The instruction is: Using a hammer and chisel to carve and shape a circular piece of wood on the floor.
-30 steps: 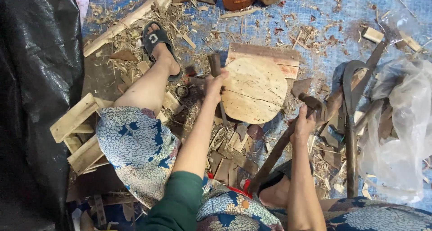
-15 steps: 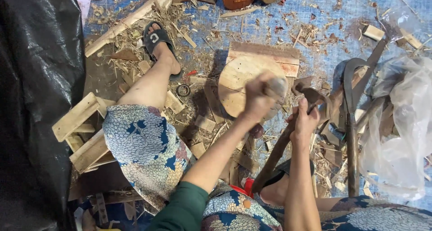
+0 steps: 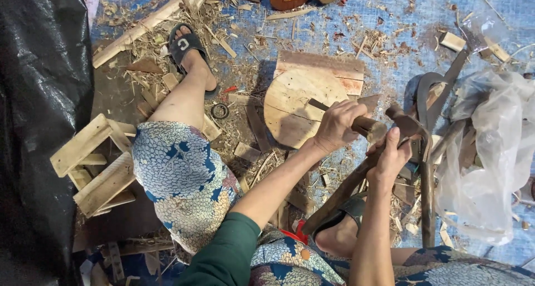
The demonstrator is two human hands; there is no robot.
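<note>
Chiselling: left hand (image 3: 334, 127) clamped on chisel (image 3: 356, 121), right hand (image 3: 390, 158) gripping hammer (image 3: 404, 124); next, strike squarely.

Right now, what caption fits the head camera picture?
Left hand holds a chisel on a round wooden board; right hand grips a hammer.

Bright, even daylight, soft and diffuse. Faint shadows only, pooling beside the round wooden board (image 3: 295, 110) and under the left hand (image 3: 334, 127). Dull sheen on the black plastic sheet (image 3: 39, 96); pale glare on the clear plastic bag (image 3: 490, 147). Sharp at centre, slightly bent toward the edges.
</note>
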